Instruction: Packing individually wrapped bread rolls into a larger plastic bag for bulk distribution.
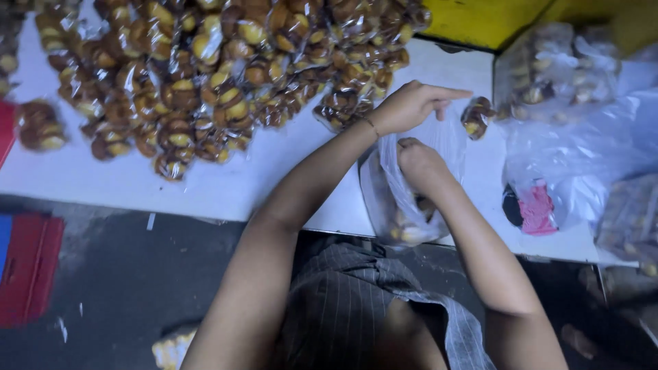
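A clear plastic bag (404, 205) hangs over the near edge of the white table (260, 178), with a few wrapped brown-and-yellow pastries inside it. My left hand (411, 106) grips the bag's upper rim, forefinger stretched to the right. My right hand (419, 164) is pushed into the bag's mouth, fingers curled and hidden by the plastic. One wrapped pastry (476, 116) lies on the table just right of my left hand.
A big heap of wrapped pastries (212, 75) covers the table's far left. Filled clear bags (555, 68) and loose plastic lie at the right, with a pink and black object (531, 205). A red crate (27, 267) stands on the dark floor at left.
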